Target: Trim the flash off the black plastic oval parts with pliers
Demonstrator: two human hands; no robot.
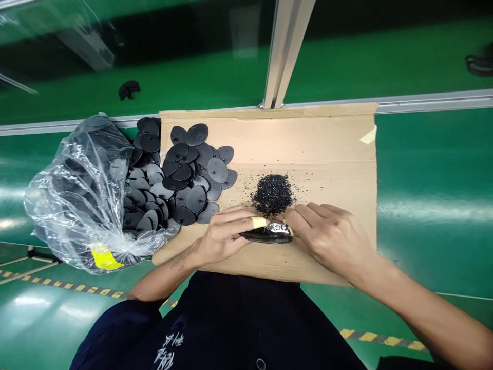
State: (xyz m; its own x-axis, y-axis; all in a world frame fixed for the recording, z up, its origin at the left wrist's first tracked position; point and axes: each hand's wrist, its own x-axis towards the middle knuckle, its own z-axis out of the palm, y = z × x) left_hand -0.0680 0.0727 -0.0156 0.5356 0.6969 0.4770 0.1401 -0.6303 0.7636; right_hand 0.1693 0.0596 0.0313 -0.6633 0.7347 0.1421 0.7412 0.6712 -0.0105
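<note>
My left hand [229, 234] is closed around the near-left side of a black plastic disc [269, 237], tilted nearly edge-on, with a shiny white-marked patch on its upper face. Yellow tape wraps one finger. My right hand [323, 234] is closed at the disc's right edge, its fingers curled; whatever they grip is hidden. Just beyond both hands, a pile of small black shavings [273, 192] lies on the cardboard sheet [335, 154]. Many flat black discs [196, 198] with small nubs overlap in a heap left of the pile.
A clear plastic bag [77, 190] holding more black discs lies at the left, its mouth toward the heap and a yellow label [106, 258] on it. A metal frame post [287, 51] rises behind the cardboard's far edge. Loose shavings are scattered around the pile.
</note>
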